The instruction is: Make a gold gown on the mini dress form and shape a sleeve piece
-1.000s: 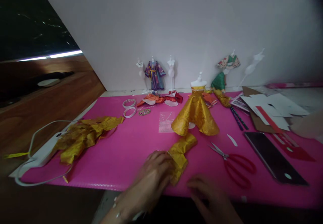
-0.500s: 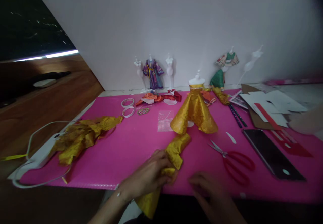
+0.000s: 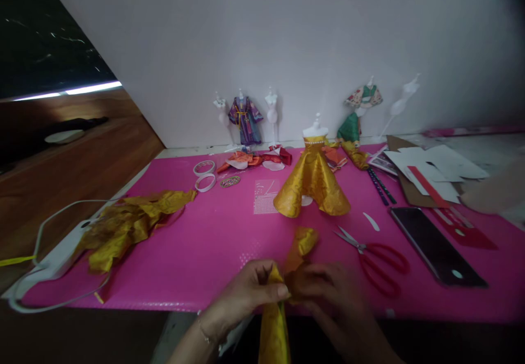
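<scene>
A strip of shiny gold fabric (image 3: 275, 328) hangs over the table's near edge, its upper end pinched between the thumb and fingers of my left hand (image 3: 256, 290). My right hand (image 3: 330, 293) closes on the same cloth just to the right, blurred by motion, and part of the fabric is hidden behind its fingers. The cloth's far end stands up folded in front of a small dress form (image 3: 315, 130) wearing a gold strapless dress (image 3: 312, 180) with a row of pearls at the top. Red-handled scissors (image 3: 383, 268) lie partly spread to the right of my right hand.
A crumpled gold cloth (image 3: 135, 224) covers part of a white power strip (image 3: 65, 260) with a cable at left. Tape rolls (image 3: 205, 182), a sheet of pearls (image 3: 266, 197) and a phone (image 3: 437, 246) lie on the pink table (image 3: 197, 260). Small dress forms (image 3: 272, 109) stand along the wall.
My left hand has turned and raised the gold fabric's end, which now hangs straight down. My right hand has moved left from the bare table onto the cloth. The view has shifted slightly.
</scene>
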### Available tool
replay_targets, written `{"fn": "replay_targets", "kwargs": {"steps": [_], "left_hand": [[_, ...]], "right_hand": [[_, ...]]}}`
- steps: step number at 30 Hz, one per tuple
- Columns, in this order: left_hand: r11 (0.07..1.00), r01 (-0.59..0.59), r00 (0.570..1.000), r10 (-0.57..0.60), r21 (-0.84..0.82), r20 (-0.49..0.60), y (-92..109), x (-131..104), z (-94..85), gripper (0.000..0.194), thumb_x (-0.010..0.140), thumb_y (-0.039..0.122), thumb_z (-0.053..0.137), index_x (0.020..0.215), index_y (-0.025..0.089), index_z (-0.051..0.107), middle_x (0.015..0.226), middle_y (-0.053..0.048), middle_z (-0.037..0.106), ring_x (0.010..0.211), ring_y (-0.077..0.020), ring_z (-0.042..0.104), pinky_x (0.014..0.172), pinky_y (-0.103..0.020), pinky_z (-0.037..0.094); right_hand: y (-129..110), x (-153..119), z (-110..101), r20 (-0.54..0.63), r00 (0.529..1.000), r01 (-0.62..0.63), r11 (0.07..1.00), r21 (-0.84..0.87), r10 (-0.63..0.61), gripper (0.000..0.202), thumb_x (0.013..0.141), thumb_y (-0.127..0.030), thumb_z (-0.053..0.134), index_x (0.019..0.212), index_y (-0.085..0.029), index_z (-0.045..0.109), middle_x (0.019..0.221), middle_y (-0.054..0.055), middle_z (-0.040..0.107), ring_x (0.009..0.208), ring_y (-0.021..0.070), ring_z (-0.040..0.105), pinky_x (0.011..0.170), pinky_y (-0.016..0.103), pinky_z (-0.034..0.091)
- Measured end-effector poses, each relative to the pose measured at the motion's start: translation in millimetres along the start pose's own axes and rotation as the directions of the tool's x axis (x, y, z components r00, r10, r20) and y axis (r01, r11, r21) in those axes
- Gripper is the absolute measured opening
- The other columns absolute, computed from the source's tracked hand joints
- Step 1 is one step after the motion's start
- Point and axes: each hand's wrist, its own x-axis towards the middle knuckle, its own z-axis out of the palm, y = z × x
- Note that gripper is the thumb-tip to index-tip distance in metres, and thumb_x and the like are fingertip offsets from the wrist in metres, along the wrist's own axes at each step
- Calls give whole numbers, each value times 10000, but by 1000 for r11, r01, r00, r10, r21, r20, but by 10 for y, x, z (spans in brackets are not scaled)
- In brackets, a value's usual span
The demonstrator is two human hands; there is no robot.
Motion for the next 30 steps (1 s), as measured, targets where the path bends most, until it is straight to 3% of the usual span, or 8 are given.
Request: {"fn": "replay_targets", "kwargs": {"steps": [2, 5, 10, 13, 20, 25, 30], "left_hand": [[999, -3, 1000, 4, -50, 7, -64, 13, 53, 454, 599, 504, 842, 666, 147, 571, 586, 62, 462, 548, -75, 355, 545, -215, 236], [990, -17, 999, 21, -138, 29, -155, 8, 114, 432, 638, 496, 823, 688, 140, 583, 618, 42, 484, 580, -88, 377, 571, -221, 255], [966, 13, 1000, -12, -257, 7, -231, -59, 153, 260, 650, 300, 809, 751, 144, 628, 678, 21, 557, 654, -114, 471, 647, -230, 335], [975, 8, 999, -15, -222, -29, -245, -90, 163, 239, 606, 233, 815, 772, 163, 659, 695, 27, 591, 674, -122, 502, 662, -232, 362], [990, -25, 999, 18, -139, -49, -278, -100, 196, 191, 674, 290, 806, 771, 160, 705, 680, 25, 609, 657, -124, 523, 653, -240, 386], [980, -15, 996, -4, -198, -94, -304, -109, 212, 238, 648, 302, 848, 788, 169, 708, 739, 7, 661, 717, -146, 577, 700, -260, 409], [963, -10, 998, -7, -269, -62, -295, -126, 285, 230, 680, 323, 836, 808, 164, 731, 762, -19, 693, 702, -150, 606, 700, -271, 432]], "right_hand": [[-39, 4, -43, 15, 999, -45, 997, 59, 45, 83, 873, -184, 617, 885, -260, 649, 1005, 24, 661, 979, 204, 616, 841, 328, 499], [-76, -7, -76, 14, 991, -134, 980, 146, 134, 93, 897, -220, 590, 821, -245, 636, 957, 14, 662, 944, 187, 622, 824, 301, 492], [-63, -43, -87, 33, 965, -260, 922, 288, 262, 162, 915, -265, 551, 767, -226, 603, 874, 15, 656, 861, 178, 633, 774, 289, 492], [-77, -39, -98, 49, 951, -303, 888, 346, 306, 183, 912, -272, 539, 743, -216, 580, 834, 20, 655, 827, 180, 634, 747, 290, 488], [-140, -4, -93, 76, 904, -419, 834, 359, 421, 192, 877, -308, 583, 731, -198, 641, 757, 18, 648, 749, 178, 626, 682, 278, 470], [-131, -14, -62, 74, 877, -455, 769, 450, 475, 223, 867, -341, 601, 694, -201, 622, 697, -7, 617, 682, 155, 594, 647, 256, 457], [-125, -22, -46, 28, 857, -469, 759, 452, 514, 240, 856, -354, 624, 670, -203, 614, 666, -20, 604, 646, 140, 563, 625, 242, 425]]}}
